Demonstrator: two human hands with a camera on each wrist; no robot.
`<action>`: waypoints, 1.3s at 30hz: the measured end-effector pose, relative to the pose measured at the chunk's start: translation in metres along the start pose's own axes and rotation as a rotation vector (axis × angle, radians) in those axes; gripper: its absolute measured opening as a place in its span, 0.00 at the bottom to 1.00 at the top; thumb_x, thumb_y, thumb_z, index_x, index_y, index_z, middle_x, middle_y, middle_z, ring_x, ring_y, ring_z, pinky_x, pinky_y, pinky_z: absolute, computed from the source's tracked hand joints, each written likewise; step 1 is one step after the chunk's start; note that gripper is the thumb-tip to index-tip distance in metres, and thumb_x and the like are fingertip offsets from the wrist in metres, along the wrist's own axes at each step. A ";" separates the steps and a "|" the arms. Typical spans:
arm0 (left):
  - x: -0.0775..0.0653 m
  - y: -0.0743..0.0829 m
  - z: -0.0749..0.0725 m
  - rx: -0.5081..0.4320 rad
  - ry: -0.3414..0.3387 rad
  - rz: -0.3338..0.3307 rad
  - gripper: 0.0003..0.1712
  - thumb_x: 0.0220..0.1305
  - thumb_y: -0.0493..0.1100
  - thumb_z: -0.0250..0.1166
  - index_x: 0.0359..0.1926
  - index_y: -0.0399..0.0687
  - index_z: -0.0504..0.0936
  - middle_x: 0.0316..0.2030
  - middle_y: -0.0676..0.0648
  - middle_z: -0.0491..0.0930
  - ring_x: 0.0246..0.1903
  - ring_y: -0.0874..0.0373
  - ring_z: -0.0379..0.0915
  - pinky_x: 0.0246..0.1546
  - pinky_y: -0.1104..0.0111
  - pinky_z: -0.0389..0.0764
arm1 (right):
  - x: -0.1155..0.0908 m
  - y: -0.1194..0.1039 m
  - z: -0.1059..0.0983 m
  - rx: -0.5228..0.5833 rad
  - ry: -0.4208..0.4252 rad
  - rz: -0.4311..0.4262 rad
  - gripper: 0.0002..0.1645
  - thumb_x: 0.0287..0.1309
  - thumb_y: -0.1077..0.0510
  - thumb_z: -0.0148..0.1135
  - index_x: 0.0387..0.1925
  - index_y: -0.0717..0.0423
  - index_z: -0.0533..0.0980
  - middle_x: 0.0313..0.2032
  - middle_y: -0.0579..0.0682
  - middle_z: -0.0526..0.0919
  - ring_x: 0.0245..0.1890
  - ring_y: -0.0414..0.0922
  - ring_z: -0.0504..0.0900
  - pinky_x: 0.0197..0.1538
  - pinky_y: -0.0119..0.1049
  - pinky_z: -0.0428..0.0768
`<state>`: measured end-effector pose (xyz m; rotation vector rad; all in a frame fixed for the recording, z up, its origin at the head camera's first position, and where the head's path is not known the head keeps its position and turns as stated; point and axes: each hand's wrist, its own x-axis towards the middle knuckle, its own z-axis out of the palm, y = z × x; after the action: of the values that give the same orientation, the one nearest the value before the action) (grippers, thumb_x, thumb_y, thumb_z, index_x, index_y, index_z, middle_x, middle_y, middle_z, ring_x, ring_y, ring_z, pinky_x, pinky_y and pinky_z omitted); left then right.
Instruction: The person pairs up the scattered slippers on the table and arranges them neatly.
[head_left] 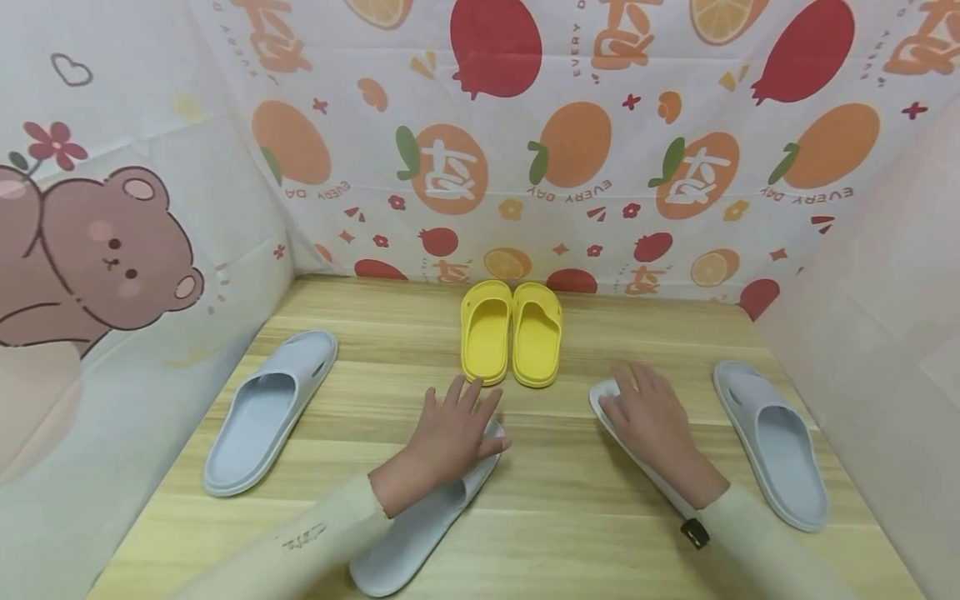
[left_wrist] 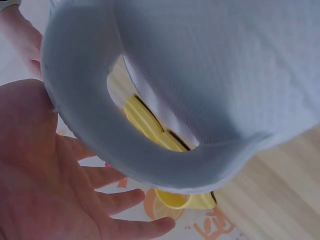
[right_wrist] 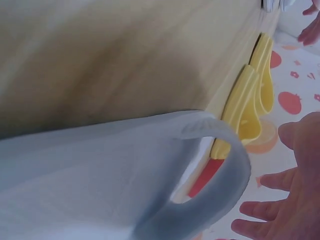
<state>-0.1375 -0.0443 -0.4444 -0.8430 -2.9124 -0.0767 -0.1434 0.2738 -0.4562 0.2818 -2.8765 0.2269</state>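
Note:
My left hand point(head_left: 453, 437), fingers spread, is over the strap end of a light grey slipper point(head_left: 401, 546) at front centre. In the left wrist view the slipper's strap point(left_wrist: 82, 90) arches beside the palm, the fingers straight and not wrapped round it. My right hand point(head_left: 652, 417) is over another grey slipper point(head_left: 603, 398), covering much of it. In the right wrist view that slipper's strap point(right_wrist: 235, 185) shows beside the hand point(right_wrist: 300, 195), its fingers extended and holding nothing. A pair of yellow slippers point(head_left: 486, 337) stands side by side beyond and between my hands.
A third grey slipper point(head_left: 258, 429) lies at the far left of the wooden board point(head_left: 555, 517), and a fourth grey slipper point(head_left: 783, 458) at the far right. Behind rises a fruit-print cloth point(head_left: 517, 200). Pale cloth walls point(head_left: 885, 333) border the sides, the left one with a bear.

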 end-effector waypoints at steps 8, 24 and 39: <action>-0.022 0.003 -0.002 -0.101 -0.036 -0.034 0.43 0.63 0.72 0.48 0.71 0.56 0.59 0.73 0.44 0.52 0.67 0.37 0.54 0.51 0.34 0.64 | -0.018 0.014 0.002 0.001 -0.005 -0.020 0.37 0.64 0.41 0.54 0.64 0.62 0.65 0.62 0.67 0.66 0.64 0.62 0.62 0.64 0.57 0.59; -0.055 0.006 0.002 -0.188 -0.053 -0.078 0.43 0.64 0.70 0.50 0.73 0.56 0.56 0.74 0.41 0.46 0.69 0.39 0.51 0.55 0.40 0.66 | -0.050 0.024 0.005 0.025 -0.045 0.033 0.37 0.64 0.39 0.54 0.66 0.57 0.65 0.62 0.66 0.66 0.62 0.62 0.65 0.53 0.63 0.70; -0.077 0.005 0.003 -0.223 -0.055 -0.074 0.36 0.66 0.64 0.54 0.70 0.57 0.62 0.70 0.41 0.57 0.69 0.40 0.51 0.59 0.43 0.63 | -0.056 0.037 0.006 0.125 -0.121 0.044 0.40 0.64 0.35 0.51 0.68 0.55 0.63 0.65 0.64 0.62 0.65 0.61 0.59 0.60 0.63 0.63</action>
<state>-0.0704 -0.0810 -0.4568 -0.7773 -3.0270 -0.3975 -0.0995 0.3184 -0.4806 0.2630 -2.9953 0.4130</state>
